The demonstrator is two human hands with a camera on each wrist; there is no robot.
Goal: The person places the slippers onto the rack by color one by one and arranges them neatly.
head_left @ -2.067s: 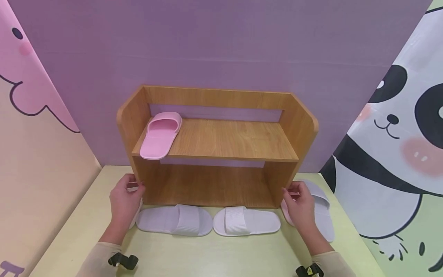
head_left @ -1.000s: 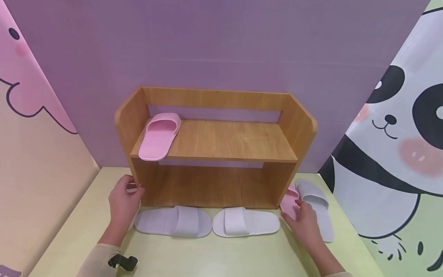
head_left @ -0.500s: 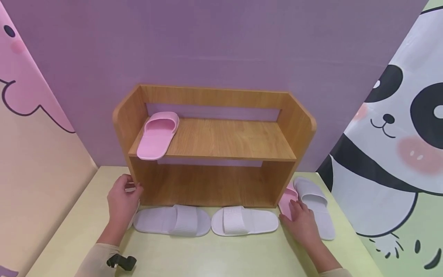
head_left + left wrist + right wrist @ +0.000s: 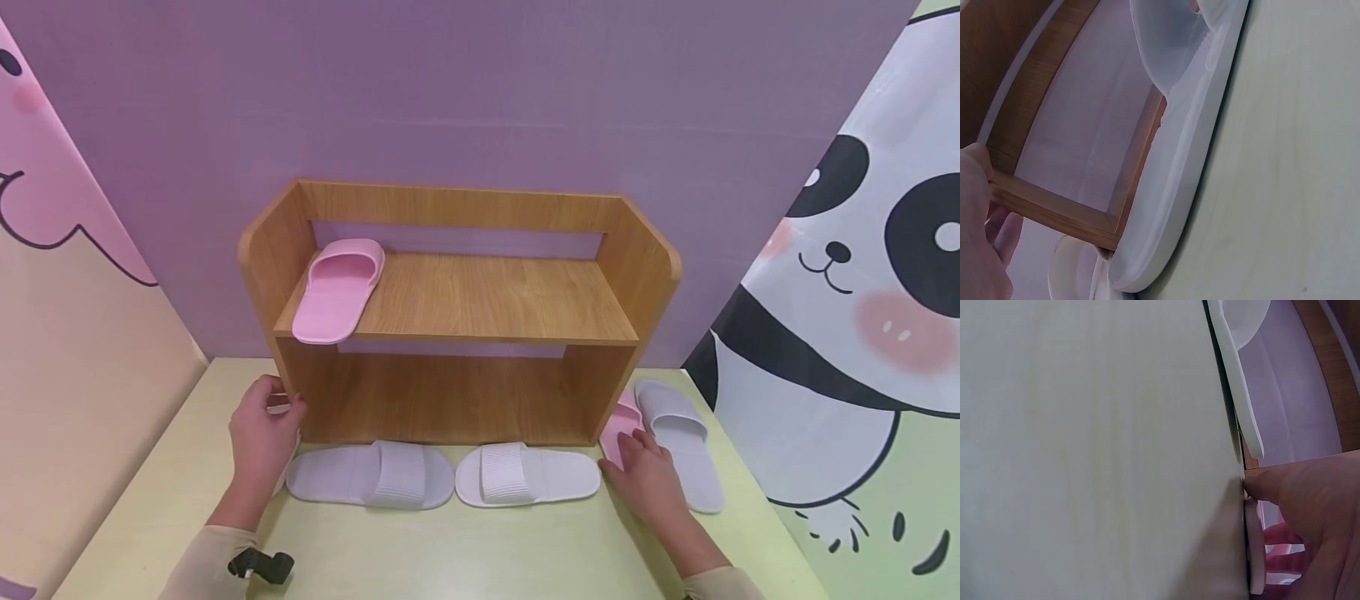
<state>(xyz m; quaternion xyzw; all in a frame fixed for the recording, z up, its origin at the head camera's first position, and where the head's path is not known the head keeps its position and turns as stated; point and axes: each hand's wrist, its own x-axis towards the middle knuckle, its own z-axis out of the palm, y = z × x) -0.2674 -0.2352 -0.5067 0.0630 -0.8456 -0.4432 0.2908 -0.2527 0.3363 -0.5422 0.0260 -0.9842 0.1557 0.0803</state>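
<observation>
My left hand (image 4: 258, 433) pinches the front edge of the left side panel of a wooden shoe rack (image 4: 487, 296). The left wrist view shows thumb and fingers on either side of that panel (image 4: 1054, 209). To the rack's right, my right hand (image 4: 651, 483) is at the near end of a pink slipper (image 4: 619, 421), thumb at its left edge and fingers curled over it. Part of that slipper (image 4: 1256, 556) is hidden behind the hand in the right wrist view. Another pink slipper (image 4: 330, 308) lies on the upper shelf at the left.
In front of the rack lie a pale lilac slipper (image 4: 330, 475) and a white slipper (image 4: 562, 477), end to end. A second pale lilac slipper (image 4: 693, 467) lies right of my right hand. A pale slipper (image 4: 1063, 269) is partly hidden beside my left hand. A purple wall (image 4: 465, 92) stands behind.
My right hand has let go of the rack's right side panel and moved down onto the pink slipper beside it. My left hand keeps its hold on the left panel.
</observation>
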